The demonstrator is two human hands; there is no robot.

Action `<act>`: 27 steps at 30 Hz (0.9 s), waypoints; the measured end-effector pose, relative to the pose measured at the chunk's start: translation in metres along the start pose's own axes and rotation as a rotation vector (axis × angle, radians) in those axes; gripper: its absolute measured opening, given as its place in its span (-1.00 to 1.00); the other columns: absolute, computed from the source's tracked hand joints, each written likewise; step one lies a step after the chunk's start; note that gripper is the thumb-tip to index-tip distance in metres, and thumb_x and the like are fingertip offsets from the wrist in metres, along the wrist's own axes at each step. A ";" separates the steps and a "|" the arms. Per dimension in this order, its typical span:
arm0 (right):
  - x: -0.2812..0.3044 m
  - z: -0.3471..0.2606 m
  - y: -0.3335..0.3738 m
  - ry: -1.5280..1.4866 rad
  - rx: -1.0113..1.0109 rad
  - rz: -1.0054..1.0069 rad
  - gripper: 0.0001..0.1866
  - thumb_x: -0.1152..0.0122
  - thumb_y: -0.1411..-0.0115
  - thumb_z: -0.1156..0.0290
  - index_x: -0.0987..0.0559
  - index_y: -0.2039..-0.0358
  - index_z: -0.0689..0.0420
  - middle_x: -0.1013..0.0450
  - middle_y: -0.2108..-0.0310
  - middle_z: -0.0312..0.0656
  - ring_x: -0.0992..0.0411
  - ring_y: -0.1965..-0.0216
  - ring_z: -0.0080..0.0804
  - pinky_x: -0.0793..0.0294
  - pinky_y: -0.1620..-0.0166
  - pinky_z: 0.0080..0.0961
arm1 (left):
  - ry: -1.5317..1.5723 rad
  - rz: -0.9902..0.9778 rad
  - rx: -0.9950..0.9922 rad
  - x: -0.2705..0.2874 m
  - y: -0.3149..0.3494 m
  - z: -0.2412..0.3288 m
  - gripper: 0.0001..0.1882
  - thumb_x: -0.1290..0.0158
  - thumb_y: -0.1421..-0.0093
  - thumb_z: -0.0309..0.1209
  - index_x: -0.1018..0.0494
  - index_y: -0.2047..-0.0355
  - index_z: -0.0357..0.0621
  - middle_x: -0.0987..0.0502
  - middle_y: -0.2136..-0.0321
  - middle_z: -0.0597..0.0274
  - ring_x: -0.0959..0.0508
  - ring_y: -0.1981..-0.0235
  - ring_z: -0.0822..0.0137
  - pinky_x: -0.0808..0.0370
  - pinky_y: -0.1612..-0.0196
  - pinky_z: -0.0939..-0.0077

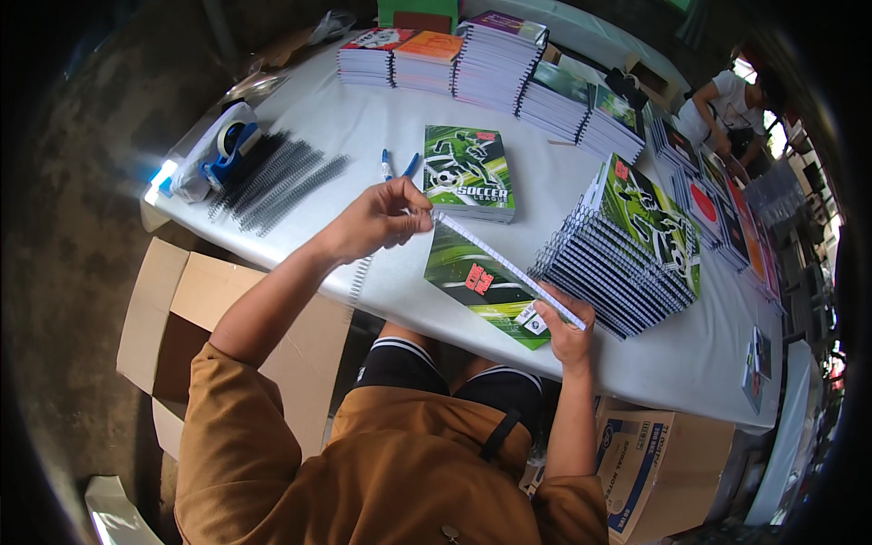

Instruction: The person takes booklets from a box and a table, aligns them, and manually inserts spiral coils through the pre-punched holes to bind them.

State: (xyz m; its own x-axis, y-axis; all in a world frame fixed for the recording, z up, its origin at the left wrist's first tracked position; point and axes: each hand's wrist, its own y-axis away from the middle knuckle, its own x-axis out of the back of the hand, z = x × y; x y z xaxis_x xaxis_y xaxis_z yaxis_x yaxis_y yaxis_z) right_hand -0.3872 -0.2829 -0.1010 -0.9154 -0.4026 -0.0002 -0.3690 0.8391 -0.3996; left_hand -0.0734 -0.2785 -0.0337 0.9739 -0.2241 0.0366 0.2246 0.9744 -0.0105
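My right hand (568, 327) grips a green notebook (481, 277) by its lower right corner. The notebook is tilted, and the white edge of its pages faces up. At its upper left corner, my left hand (386, 218) is closed with the fingertips pinched together. A thin spiral coil (361, 280) hangs below this hand; its upper end is hidden behind the hand. Just beyond lies a short pile of green soccer notebooks (468, 168). Right of my right hand leans a taller stack of spiral-bound green notebooks (627, 245).
Loose dark spiral coils (282, 186) lie at the left beside a blue tape dispenser (232, 150). Two blue-and-white pens (400, 165) are near the middle. Notebook stacks (495, 64) line the far edge. Cardboard boxes (304, 363) stand below; another person (731, 113) works at far right.
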 end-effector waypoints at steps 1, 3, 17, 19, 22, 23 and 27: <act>0.000 0.000 0.002 0.040 -0.013 0.010 -0.74 -0.16 -0.04 0.64 -0.52 0.20 0.35 -0.52 0.31 -0.15 -0.43 0.30 -0.57 -0.39 0.18 -0.66 | -0.097 -0.070 -0.147 0.002 -0.005 0.003 -0.82 -0.13 -0.08 -0.46 -0.39 0.32 -0.18 -0.42 0.45 0.32 -0.38 0.47 0.48 -0.38 0.32 0.61; -0.001 0.004 0.005 0.080 -0.027 0.019 -0.75 -0.17 -0.04 0.62 -0.53 0.21 0.35 -0.52 0.33 -0.18 -0.43 0.32 -0.58 -0.40 0.20 -0.66 | -0.394 0.000 -0.300 0.001 -0.005 0.011 -0.81 -0.13 -0.08 -0.46 -0.41 0.31 -0.21 -0.43 0.42 0.28 -0.40 0.42 0.43 -0.39 0.24 0.54; -0.014 -0.003 0.006 0.398 0.192 -0.058 -0.64 0.00 0.05 0.75 -0.54 0.19 0.28 -0.51 0.24 -0.02 -0.51 0.20 -0.22 -0.49 0.15 -0.47 | -1.554 -0.279 -0.220 -0.026 -0.002 0.063 -0.60 -0.23 0.10 -0.23 -0.35 0.28 -0.06 -0.38 0.12 0.16 -0.38 0.05 0.19 -0.20 0.00 0.27; -0.017 0.001 0.009 0.416 0.236 -0.025 -0.62 0.01 0.05 0.77 -0.54 0.18 0.28 -0.51 0.24 -0.02 -0.51 0.19 -0.22 -0.48 0.13 -0.46 | -1.592 -0.012 -0.451 -0.029 0.005 0.050 -0.50 -0.24 0.14 -0.18 -0.35 0.22 -0.09 -0.34 0.06 0.08 -0.31 -0.03 0.09 -0.12 -0.07 0.17; -0.022 0.006 0.013 0.429 0.296 0.022 -0.60 0.01 0.07 0.78 -0.54 0.17 0.26 -0.51 0.23 -0.03 -0.50 0.17 -0.20 -0.46 0.10 -0.44 | -1.566 0.454 -0.721 -0.030 0.013 -0.008 -0.32 -0.07 0.03 0.06 -0.29 -0.01 -0.09 -0.23 -0.12 -0.02 -0.08 -0.22 -0.03 0.15 -0.18 -0.10; -0.028 0.001 0.012 0.484 0.344 0.029 -0.66 -0.03 0.05 0.74 -0.53 0.20 0.30 -0.52 0.25 -0.02 -0.51 0.21 -0.22 -0.48 0.15 -0.47 | -1.608 0.286 -0.596 -0.028 0.020 -0.054 -0.16 0.01 0.06 0.21 -0.20 -0.07 -0.17 -0.17 -0.14 -0.09 0.06 -0.25 -0.10 0.29 -0.18 -0.15; -0.029 0.003 0.016 0.532 0.351 0.057 -0.71 -0.06 0.02 0.72 -0.53 0.23 0.34 -0.53 0.29 -0.01 -0.53 0.24 -0.24 -0.49 0.16 -0.47 | -1.517 0.300 -1.244 -0.021 0.024 -0.078 0.03 0.34 0.01 0.41 -0.07 -0.18 -0.27 0.06 -0.22 -0.25 0.30 -0.30 -0.10 0.61 -0.17 -0.14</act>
State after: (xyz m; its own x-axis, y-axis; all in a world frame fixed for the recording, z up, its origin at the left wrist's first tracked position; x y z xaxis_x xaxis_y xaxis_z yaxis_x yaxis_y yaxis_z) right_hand -0.3658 -0.2583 -0.1101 -0.9201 -0.0482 0.3886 -0.3249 0.6480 -0.6889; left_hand -0.0861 -0.2513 -0.1126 0.3081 0.7661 0.5640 0.6376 0.2737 -0.7201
